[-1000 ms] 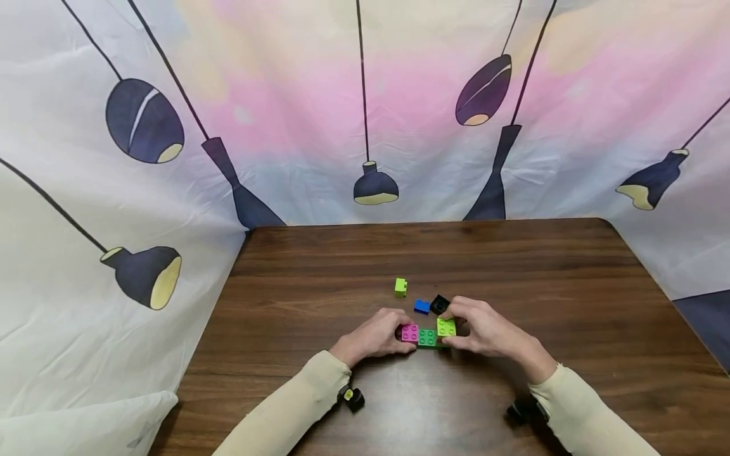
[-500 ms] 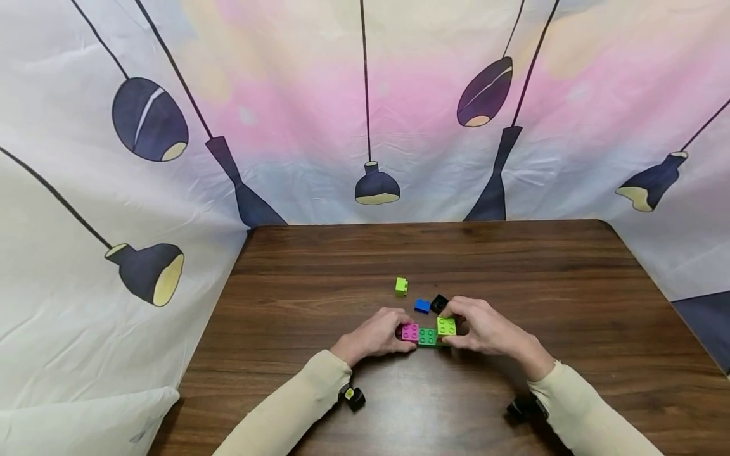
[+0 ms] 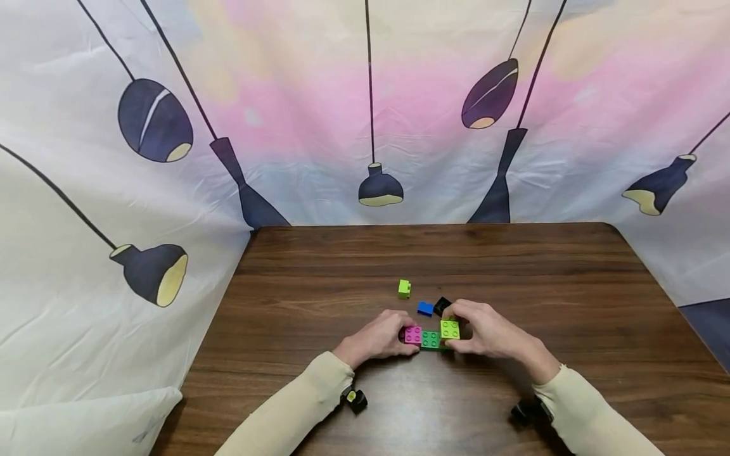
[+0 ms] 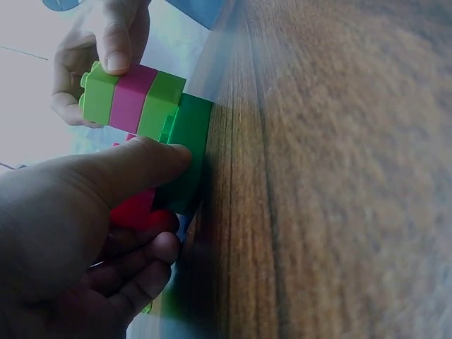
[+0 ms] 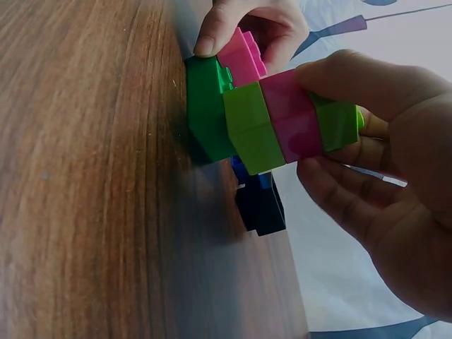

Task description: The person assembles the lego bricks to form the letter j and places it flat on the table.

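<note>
A long green toy brick (image 3: 430, 340) lies on the table in front of the person. On its left end is a pink brick (image 3: 413, 335). My left hand (image 3: 379, 335) grips that end, its thumb on the green brick's side in the left wrist view. A lime-pink-lime brick stack (image 5: 293, 116) rises from the green brick's other end. Thumb and fingers of my right hand (image 3: 493, 329) pinch this stack around its pink middle. In the right wrist view, the lowest lime brick (image 5: 251, 127) meets the studded side of the green brick.
Beyond the hands lie a loose lime brick (image 3: 403, 289), a small blue brick (image 3: 424, 308) and a black brick (image 3: 441, 306), the last close to the right fingers. The wooden table (image 3: 319, 266) ends at a printed cloth (image 3: 308, 145) behind and at the sides.
The head view has shifted slightly. Both hands keep their grip, and the bricks stay as they were relative to each other.
</note>
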Tool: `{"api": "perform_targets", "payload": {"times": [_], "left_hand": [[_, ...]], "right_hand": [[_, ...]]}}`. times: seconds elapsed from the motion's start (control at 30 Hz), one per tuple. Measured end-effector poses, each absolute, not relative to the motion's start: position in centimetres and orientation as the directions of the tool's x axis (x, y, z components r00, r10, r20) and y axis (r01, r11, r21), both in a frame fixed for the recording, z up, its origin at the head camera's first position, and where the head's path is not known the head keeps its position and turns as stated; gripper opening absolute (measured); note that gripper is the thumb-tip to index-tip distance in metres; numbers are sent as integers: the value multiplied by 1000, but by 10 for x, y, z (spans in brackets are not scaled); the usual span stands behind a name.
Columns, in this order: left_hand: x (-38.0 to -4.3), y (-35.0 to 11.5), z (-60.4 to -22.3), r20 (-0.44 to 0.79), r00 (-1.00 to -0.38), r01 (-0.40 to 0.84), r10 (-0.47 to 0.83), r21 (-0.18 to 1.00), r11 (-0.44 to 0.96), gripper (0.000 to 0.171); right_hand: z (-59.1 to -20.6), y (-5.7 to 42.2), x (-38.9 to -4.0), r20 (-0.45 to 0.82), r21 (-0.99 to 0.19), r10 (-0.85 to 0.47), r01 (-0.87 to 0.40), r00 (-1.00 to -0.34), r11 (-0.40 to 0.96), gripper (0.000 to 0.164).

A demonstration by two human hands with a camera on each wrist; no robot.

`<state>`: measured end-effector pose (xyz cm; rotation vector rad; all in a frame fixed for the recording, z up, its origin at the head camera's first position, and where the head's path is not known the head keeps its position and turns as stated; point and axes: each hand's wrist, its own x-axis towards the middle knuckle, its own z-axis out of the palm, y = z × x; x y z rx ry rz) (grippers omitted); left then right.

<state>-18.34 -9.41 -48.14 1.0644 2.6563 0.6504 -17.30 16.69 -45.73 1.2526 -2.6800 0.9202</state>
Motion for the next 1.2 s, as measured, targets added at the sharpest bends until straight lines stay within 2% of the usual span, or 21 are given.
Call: {"api": "perform_targets", "payload": {"times": [0.37, 0.57, 0.87, 1.2], "left_hand": [[-184, -95, -484, -43, -726, 587, 687, 481, 651, 37], [-185, -96, -482, -35, -727, 588, 685, 481, 650, 37], [-184, -97, -483, -38, -732, 583, 680, 482, 654, 39], [-183, -95, -481, -15, -722, 605, 691, 470, 643, 37]], "right_hand": [[-451, 168, -177, 300, -504, -687, -721, -662, 475, 32], [-445, 171, -186, 365, -536, -638, -713, -678, 452, 27], [-449, 167, -204, 449, -521, -571, -720, -688, 458, 27], [-455, 157, -226, 436, -536, -574, -712, -693, 453, 25]]}}
